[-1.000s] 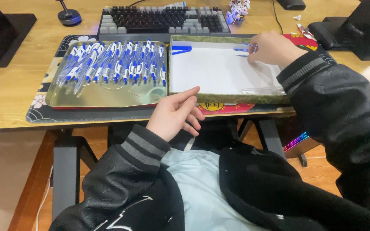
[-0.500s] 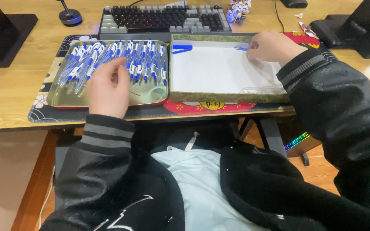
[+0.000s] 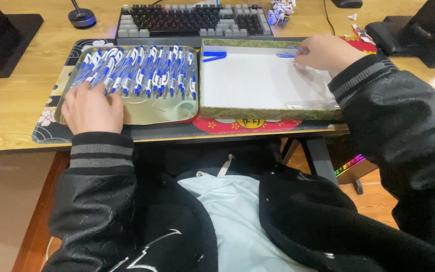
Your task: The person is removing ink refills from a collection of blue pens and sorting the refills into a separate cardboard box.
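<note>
My left hand point(image 3: 91, 108) lies on the left part of a shiny metal tray point(image 3: 149, 111), its fingers on the blue-and-white pens point(image 3: 142, 70) that fill the tray in a row. Whether it grips one I cannot see. My right hand point(image 3: 325, 53) rests at the far right corner of a shallow white-bottomed box point(image 3: 258, 83) and pinches a blue pen point(image 3: 288, 54) that points left. Two more blue pens point(image 3: 214, 55) lie in the box's far left corner.
A dark keyboard point(image 3: 192, 20) with lit keys sits behind the tray and box on a wooden desk point(image 3: 11, 111). A patterned desk mat point(image 3: 51, 118) lies under them. Black stands sit at the far left and right.
My left hand rose from the desk's front edge and moved left onto the pens in the tray. My right hand stayed at the box's far right corner with its pen.
</note>
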